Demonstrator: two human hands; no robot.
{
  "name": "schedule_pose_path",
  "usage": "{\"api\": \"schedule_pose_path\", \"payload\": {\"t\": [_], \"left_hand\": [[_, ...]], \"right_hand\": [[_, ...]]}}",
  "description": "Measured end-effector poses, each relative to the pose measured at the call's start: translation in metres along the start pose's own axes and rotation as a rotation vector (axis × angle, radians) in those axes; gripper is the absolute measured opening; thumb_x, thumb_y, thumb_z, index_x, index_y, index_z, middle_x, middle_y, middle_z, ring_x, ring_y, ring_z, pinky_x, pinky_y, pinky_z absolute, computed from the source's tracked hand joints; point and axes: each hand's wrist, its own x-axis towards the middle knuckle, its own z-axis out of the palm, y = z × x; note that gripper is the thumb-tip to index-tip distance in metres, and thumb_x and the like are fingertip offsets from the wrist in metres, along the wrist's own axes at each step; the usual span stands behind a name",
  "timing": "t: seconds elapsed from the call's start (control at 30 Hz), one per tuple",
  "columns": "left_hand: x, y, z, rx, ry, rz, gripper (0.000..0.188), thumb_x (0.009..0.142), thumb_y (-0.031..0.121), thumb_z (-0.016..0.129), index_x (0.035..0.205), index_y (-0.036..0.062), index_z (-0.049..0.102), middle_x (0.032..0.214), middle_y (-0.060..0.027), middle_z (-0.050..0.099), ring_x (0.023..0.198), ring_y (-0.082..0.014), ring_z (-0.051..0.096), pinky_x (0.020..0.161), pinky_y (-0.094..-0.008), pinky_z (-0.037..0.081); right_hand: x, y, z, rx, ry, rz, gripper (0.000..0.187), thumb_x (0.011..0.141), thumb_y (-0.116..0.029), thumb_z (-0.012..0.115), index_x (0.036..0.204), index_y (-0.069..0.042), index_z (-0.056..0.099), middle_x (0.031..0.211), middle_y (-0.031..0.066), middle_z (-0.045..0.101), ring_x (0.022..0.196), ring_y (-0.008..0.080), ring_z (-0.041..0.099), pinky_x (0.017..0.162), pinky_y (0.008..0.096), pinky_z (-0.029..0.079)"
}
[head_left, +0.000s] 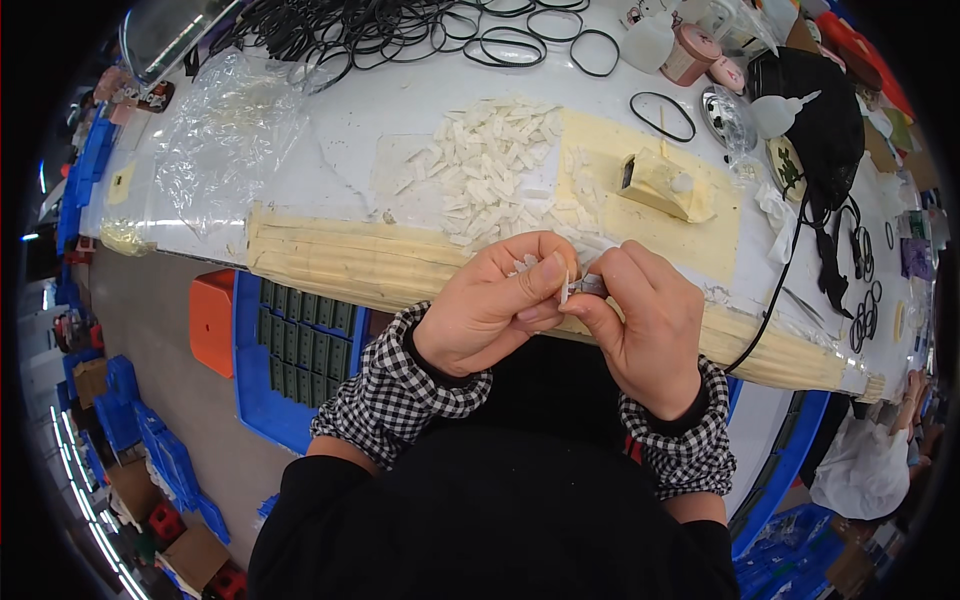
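My left hand [497, 304] and my right hand [645, 320] meet at the near edge of the white table [360, 130]. Together they pinch a small white plastic piece [572, 286] between thumbs and fingertips. Both wrists wear black-and-white checked sleeve covers. Just beyond my fingers lies a pile of several small white plastic pieces [490, 165] spread over the table top. A yellowish block-shaped fixture [660, 183] stands on a pale yellow mat to the right of the pile.
Several black rubber rings [420, 30] lie at the table's far side, one more black ring [662, 115] near the fixture. Crumpled clear plastic [225, 130] sits at left. Bottles and a pink jar [692, 52] stand far right. A blue crate [290, 350] and an orange box [212, 320] are below left.
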Motion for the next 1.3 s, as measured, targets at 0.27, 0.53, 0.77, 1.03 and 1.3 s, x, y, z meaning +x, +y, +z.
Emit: {"api": "schedule_pose_path", "payload": {"t": [0.27, 0.53, 0.77, 1.03, 1.3], "left_hand": [[0.000, -0.002, -0.002, -0.064, -0.042, -0.007, 0.017, 0.099, 0.021, 0.049, 0.092, 0.0052, 0.052, 0.081, 0.0021, 0.049, 0.060, -0.0027, 0.034, 0.057, -0.0173, 0.032], [0.000, -0.002, -0.003, -0.074, -0.053, -0.007, 0.017, 0.098, 0.021, 0.050, 0.092, 0.0050, 0.052, 0.080, 0.0021, 0.048, 0.061, -0.0027, 0.035, 0.058, -0.0175, 0.032], [-0.001, -0.002, -0.001, -0.049, -0.025, -0.015, 0.017, 0.098, 0.020, 0.051, 0.091, 0.0049, 0.052, 0.079, 0.0026, 0.048, 0.061, -0.0025, 0.035, 0.058, -0.0175, 0.032], [-0.009, 0.011, 0.014, 0.278, 0.164, 0.030, 0.018, 0.096, 0.019, 0.052, 0.087, 0.0038, 0.051, 0.076, 0.0020, 0.047, 0.058, -0.0024, 0.033, 0.054, -0.0184, 0.028], [-0.007, 0.010, 0.021, 0.286, 0.310, 0.059, 0.019, 0.097, 0.019, 0.052, 0.087, 0.0034, 0.052, 0.069, 0.0037, 0.046, 0.059, -0.0024, 0.034, 0.053, -0.0191, 0.028]], "right_hand": [[-0.001, 0.003, 0.002, 0.056, 0.020, -0.015, 0.034, 0.078, -0.040, 0.066, 0.078, -0.009, 0.054, 0.065, 0.0049, 0.045, 0.057, 0.0229, 0.052, 0.050, 0.0335, 0.041], [0.000, 0.002, 0.000, 0.030, -0.001, -0.017, 0.034, 0.078, -0.041, 0.066, 0.077, -0.009, 0.054, 0.065, 0.0048, 0.046, 0.057, 0.0228, 0.052, 0.050, 0.0334, 0.041], [-0.001, 0.004, -0.002, 0.216, -0.083, 0.038, 0.030, 0.078, -0.036, 0.068, 0.077, -0.008, 0.057, 0.062, 0.0044, 0.046, 0.055, 0.0220, 0.051, 0.048, 0.0330, 0.039], [0.000, 0.005, -0.006, 0.201, -0.067, 0.071, 0.027, 0.073, -0.031, 0.075, 0.072, -0.008, 0.060, 0.062, 0.0038, 0.047, 0.053, 0.0210, 0.050, 0.047, 0.0319, 0.039], [-0.005, 0.009, -0.001, 0.338, 0.001, 0.114, 0.025, 0.070, -0.023, 0.079, 0.073, -0.007, 0.060, 0.064, 0.0040, 0.050, 0.053, 0.0188, 0.050, 0.047, 0.0294, 0.038]]}}
